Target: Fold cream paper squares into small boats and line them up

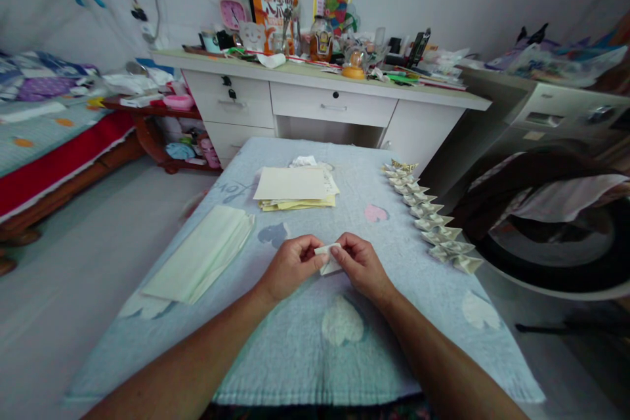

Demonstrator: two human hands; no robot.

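Between my two hands, just above the cloth-covered table (305, 354), is a small folded piece of pale paper (331, 262). My left hand (295, 264) pinches its left edge between thumb and fingers. On the other side, my right hand (361, 266) presses its thumb onto the paper's upper right part. Beyond the hands lies a stack of cream and yellow paper sheets (293, 185). A long folded bundle of pale green paper (199, 252) rests to the left. Folded paper boats (428, 210) stand in a slanting row along the right side.
A white desk (231, 102) crowded with jars, a pink clock (233, 13) and an orange snack bag (275, 3) stands behind the table. To the right is a washing machine (556, 125) with cloth hanging from its door opening. A bed (59, 138) is at the left.
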